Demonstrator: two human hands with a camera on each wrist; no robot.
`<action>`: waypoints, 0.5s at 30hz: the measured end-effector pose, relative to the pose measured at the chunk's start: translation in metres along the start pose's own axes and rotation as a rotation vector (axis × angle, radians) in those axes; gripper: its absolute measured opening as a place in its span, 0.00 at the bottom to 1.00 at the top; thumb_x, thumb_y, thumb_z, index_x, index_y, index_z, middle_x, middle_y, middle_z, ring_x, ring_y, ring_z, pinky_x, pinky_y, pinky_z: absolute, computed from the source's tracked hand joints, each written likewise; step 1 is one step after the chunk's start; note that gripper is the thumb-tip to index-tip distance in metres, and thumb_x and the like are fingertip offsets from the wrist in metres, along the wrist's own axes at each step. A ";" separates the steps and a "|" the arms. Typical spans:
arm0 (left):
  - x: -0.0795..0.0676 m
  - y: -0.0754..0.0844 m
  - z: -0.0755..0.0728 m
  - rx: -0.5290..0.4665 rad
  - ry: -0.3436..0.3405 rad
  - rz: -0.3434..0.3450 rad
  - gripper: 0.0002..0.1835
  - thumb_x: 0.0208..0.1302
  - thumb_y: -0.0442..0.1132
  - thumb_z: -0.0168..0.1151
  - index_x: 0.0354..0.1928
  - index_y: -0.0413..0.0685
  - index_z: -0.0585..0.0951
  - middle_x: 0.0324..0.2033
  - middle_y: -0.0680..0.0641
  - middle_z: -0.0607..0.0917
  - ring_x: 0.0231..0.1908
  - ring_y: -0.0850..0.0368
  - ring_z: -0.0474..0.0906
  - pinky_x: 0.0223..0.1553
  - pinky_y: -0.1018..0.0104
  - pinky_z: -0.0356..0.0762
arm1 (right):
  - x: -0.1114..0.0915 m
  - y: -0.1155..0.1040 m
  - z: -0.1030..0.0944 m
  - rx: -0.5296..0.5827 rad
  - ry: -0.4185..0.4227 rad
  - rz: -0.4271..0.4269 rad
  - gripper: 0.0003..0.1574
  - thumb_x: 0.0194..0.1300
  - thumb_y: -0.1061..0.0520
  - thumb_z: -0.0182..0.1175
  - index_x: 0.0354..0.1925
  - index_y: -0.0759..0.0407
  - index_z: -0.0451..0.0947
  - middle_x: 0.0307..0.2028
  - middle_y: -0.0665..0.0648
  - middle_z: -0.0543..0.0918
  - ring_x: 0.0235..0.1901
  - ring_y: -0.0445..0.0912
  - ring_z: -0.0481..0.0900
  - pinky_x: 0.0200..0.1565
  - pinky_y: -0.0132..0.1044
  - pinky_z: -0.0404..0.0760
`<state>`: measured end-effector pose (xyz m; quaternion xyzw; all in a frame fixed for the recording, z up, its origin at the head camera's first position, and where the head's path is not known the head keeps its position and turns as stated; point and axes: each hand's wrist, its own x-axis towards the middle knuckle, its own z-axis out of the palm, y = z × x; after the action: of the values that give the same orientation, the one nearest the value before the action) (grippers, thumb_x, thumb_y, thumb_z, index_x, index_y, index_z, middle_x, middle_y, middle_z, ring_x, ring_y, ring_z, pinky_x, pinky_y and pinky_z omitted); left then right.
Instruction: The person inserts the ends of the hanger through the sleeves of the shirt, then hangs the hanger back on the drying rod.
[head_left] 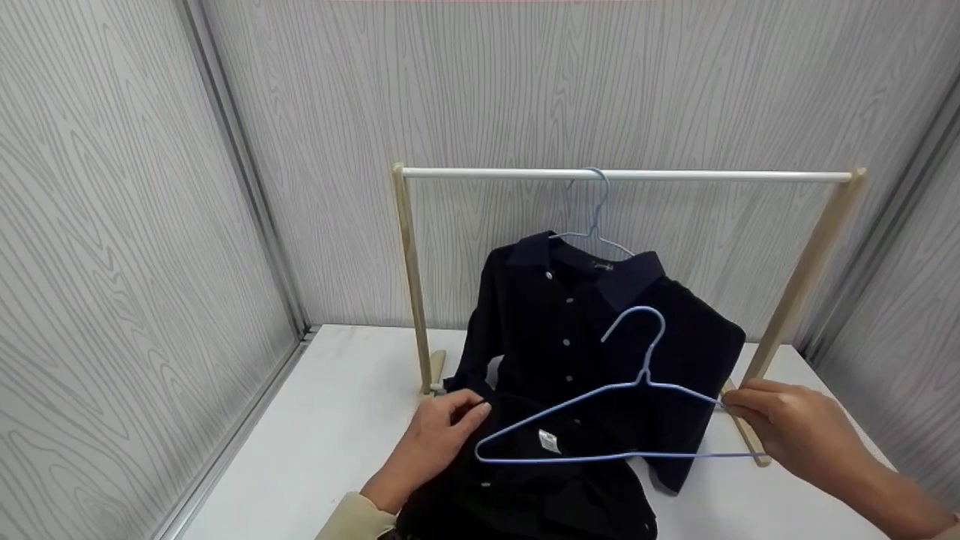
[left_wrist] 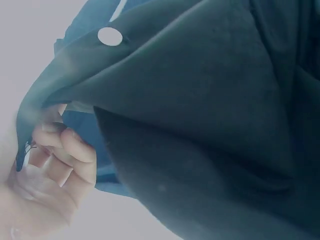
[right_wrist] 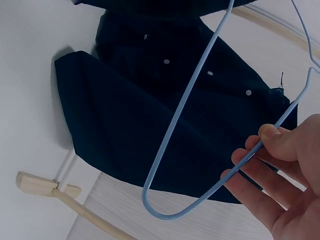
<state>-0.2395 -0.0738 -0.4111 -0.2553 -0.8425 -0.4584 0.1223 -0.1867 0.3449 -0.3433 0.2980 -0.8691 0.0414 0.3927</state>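
In the head view my left hand [head_left: 435,435] pinches the edge of a black buttoned shirt [head_left: 555,506], which lies bunched at the front with a white label [head_left: 549,441] showing. Up close in the left wrist view, the curled fingers hold the cloth [left_wrist: 200,95] near a white button [left_wrist: 110,36]. A blue wire hanger [head_left: 644,375] is held by one shoulder in my right hand [head_left: 795,424], hook up, its other end over the black shirt's neck. The right wrist view shows thumb and fingers gripping the wire [right_wrist: 175,120]. Whether the hanger's far end touches the cloth I cannot tell.
Behind, a navy shirt [head_left: 525,322] hangs on another blue hanger [head_left: 595,221] from the white rail [head_left: 480,173] of a wooden-legged rack [head_left: 411,270]. The rack stands on a white table [head_left: 300,427]. Wood-grain panels [head_left: 135,225] enclose the back and sides.
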 end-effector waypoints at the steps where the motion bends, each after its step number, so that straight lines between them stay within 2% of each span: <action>1: 0.001 0.002 0.000 -0.002 -0.002 0.006 0.10 0.62 0.53 0.52 0.32 0.61 0.79 0.23 0.60 0.77 0.26 0.66 0.70 0.30 0.73 0.70 | 0.000 -0.001 0.001 -0.001 -0.005 0.001 0.17 0.38 0.64 0.70 0.27 0.44 0.80 0.24 0.36 0.76 0.20 0.31 0.68 0.22 0.26 0.68; 9: 0.000 0.015 0.009 -0.021 -0.014 0.071 0.09 0.63 0.51 0.52 0.32 0.59 0.79 0.24 0.59 0.78 0.25 0.67 0.71 0.30 0.73 0.71 | -0.005 -0.019 0.010 0.011 -0.063 0.002 0.15 0.41 0.61 0.68 0.25 0.41 0.78 0.23 0.33 0.73 0.19 0.29 0.65 0.20 0.29 0.68; 15: -0.001 0.023 0.014 -0.048 -0.016 0.066 0.08 0.62 0.51 0.53 0.33 0.59 0.78 0.24 0.58 0.78 0.25 0.68 0.71 0.29 0.74 0.71 | -0.006 -0.031 0.014 0.018 -0.108 0.019 0.15 0.42 0.60 0.68 0.23 0.38 0.77 0.22 0.31 0.71 0.19 0.28 0.65 0.18 0.29 0.66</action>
<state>-0.2255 -0.0523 -0.4025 -0.2893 -0.8234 -0.4721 0.1243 -0.1759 0.3181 -0.3626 0.2951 -0.8914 0.0369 0.3421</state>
